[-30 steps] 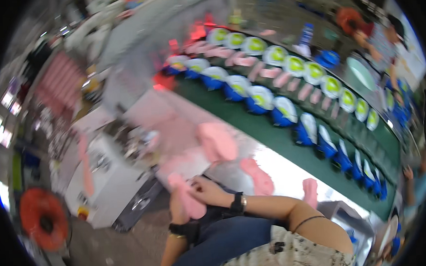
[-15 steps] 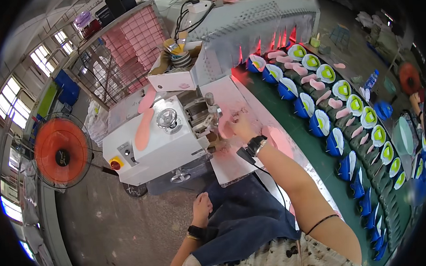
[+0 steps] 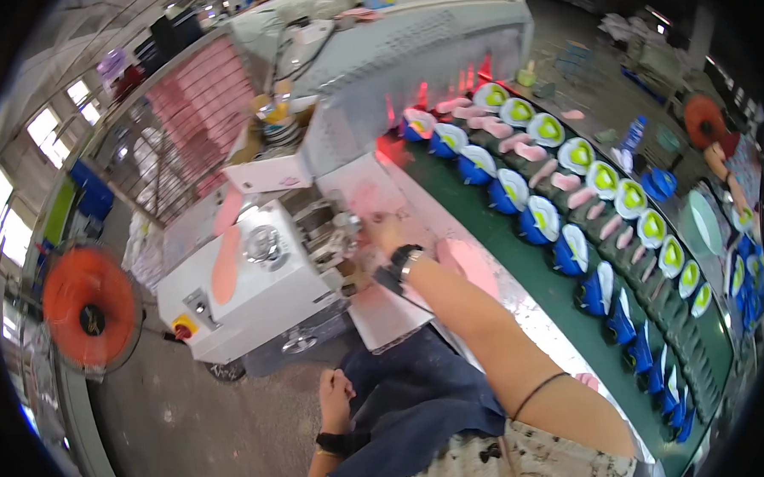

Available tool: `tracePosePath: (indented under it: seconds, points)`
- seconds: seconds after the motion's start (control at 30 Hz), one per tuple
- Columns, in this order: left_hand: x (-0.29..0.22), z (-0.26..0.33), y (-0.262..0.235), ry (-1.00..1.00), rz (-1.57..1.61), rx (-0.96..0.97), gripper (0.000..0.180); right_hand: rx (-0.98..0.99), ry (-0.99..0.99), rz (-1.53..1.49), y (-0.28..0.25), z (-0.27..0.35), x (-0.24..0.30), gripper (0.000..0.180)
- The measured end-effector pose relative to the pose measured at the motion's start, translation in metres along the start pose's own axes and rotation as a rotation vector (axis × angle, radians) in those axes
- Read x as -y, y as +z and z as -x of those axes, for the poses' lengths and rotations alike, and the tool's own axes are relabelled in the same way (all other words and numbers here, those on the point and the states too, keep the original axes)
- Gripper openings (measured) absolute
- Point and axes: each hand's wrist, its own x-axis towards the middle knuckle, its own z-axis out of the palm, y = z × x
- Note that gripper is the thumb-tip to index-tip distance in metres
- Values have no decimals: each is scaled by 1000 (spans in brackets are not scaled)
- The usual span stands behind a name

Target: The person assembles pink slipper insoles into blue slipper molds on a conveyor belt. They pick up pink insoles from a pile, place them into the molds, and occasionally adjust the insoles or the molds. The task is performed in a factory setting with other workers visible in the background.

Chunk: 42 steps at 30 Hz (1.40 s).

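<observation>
Biggest thing is the green belt (image 3: 564, 303) curving down the right side of the frame, loaded with blue-and-white shoes (image 3: 536, 221) and pink insoles (image 3: 567, 181). A grey hood (image 3: 407, 41) sits over its top end, upper middle. Left of centre there's a white machine (image 3: 256, 287) with a pink insole (image 3: 225, 264) lying on its top, and an orange fan (image 3: 88, 307) stands at the far left. The right hand (image 3: 383, 234), black watch on the wrist, reaches to the machine's right edge near centre frame; fingers look curled, but I can't tell what they're holding. The left hand (image 3: 335, 400) rests low in the frame on the blue lap, fingers loosely folded, nothing in them.
</observation>
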Motion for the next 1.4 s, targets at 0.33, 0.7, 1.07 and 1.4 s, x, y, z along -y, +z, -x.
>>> tracePosePath:
  seconds: [0.33, 0.7, 1.07, 1.4]
  points:
    - [-11, -16, 40, 56, -159, 239, 14, -395, 15, -641, -249, 27, -102, 22]
    - [19, -29, 83, -312, -207, 519, 15, -1192, 568, 665, -628, 294, -298, 27]
    - [31, -30, 75, -156, -212, 556, 32, -1021, 46, 501, -542, 202, -264, 32]
    - [0, -11, 88, -191, -135, 537, 32, -209, -55, 499, -210, 187, -91, 61]
